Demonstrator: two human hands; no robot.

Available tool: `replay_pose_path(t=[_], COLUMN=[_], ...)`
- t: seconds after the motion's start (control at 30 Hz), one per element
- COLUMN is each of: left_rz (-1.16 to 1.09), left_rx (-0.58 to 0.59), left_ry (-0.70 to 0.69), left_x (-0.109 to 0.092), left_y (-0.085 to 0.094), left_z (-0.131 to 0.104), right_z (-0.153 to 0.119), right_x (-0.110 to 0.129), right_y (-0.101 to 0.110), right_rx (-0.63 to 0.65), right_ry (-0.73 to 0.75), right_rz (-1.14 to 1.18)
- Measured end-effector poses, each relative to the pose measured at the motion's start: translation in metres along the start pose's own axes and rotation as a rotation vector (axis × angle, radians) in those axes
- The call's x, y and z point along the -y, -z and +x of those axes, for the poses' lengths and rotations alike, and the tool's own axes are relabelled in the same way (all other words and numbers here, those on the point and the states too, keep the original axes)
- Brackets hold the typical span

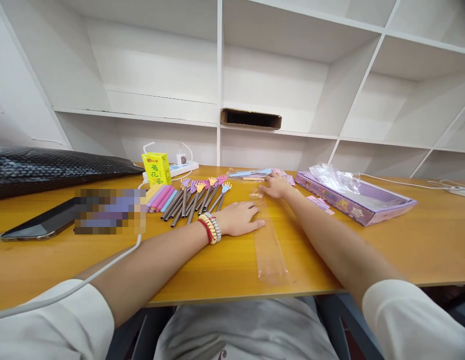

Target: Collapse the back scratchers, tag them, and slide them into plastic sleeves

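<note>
My left hand [240,218], with beaded and coiled bands on the wrist, lies low over the table with its fingers spread. Its fingertips reach the left edge of a long clear plastic sleeve [270,255] that lies flat. Farther off, my right hand [277,186] stretches out with fingers apart, at the near side of some clear-wrapped blue and yellow sticks [251,174]. Whether it touches them I cannot tell. Left of my left hand are several small back scratchers [198,197] with metal rods and coloured hand-shaped heads. Beside them sit pastel foam-like handles [161,198].
An open purple box [367,215] holding crumpled clear plastic [330,177] stands on the right, pink cards [320,204] before it. At left are a yellow drink carton [156,169], a tablet-like device [41,220] and a white cable [135,245]. White shelving [219,75] rises behind.
</note>
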State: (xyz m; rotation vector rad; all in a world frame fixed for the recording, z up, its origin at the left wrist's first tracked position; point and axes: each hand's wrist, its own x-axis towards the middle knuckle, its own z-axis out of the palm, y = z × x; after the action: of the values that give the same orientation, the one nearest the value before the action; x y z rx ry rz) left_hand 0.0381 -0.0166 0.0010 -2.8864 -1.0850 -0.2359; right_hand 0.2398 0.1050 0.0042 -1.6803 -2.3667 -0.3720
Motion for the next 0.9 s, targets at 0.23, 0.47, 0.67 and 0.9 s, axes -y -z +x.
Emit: replay_pose_path(t=[0.23, 0.47, 0.67, 0.9], left_rz=[0.010, 0.012, 0.011, 0.032], left_rx=[0.009, -0.005, -0.008, -0.047], left_ry=[-0.009, -0.021, -0.021, 0.034], left_x=[0.002, 0.005, 0.004, 0.005], left_y=[-0.001, -0.002, -0.002, -0.004], left_z=[0.001, 0.002, 0.001, 0.001], right_z=[-0.004, -0.013, -0.006, -0.009], right_x=[-0.029, -0.008, 0.018, 0.028], right_y=[-0.019, -0.010, -0.012, -0.005], right_rx=[0.065, -0.116, 0.018, 0.041], right_ry=[-0.235, -0.088, 0.046, 0.133], right_rz=[-0.015, 0.087, 0.518, 0.479])
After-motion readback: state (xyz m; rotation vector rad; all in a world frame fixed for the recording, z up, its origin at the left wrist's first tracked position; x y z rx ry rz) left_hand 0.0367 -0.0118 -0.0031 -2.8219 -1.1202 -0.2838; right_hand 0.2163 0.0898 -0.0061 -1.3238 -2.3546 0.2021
